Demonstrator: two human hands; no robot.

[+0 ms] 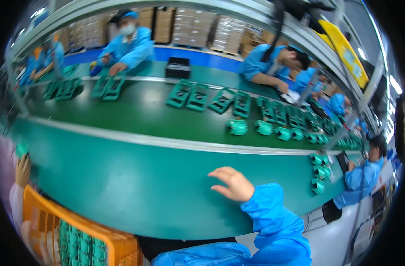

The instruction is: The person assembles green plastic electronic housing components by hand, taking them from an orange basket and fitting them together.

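Note:
My right hand (232, 184) hovers over or rests on the green tabletop (167, 195), its blue sleeve coming in from the lower right. Thumb and fingers are apart, pointing left, and nothing is between them. Whether the hand touches the surface I cannot tell. My left hand is out of sight; blue cloth of my own clothing shows at the bottom edge. The parts nearest to my right hand are ribbed green pieces (238, 127) on the belt beyond the table, with flat green frames (242, 104) with dark centres behind them.
An orange crate (78, 213) holding stacked green parts stands at lower left. Beside it another person's hand (23, 170) holds a green piece. More green parts (320, 173) lie at the table's right. A metal rail (167, 141) divides table from belt. Several co-workers in blue sit around; a black box (178, 68) stands opposite.

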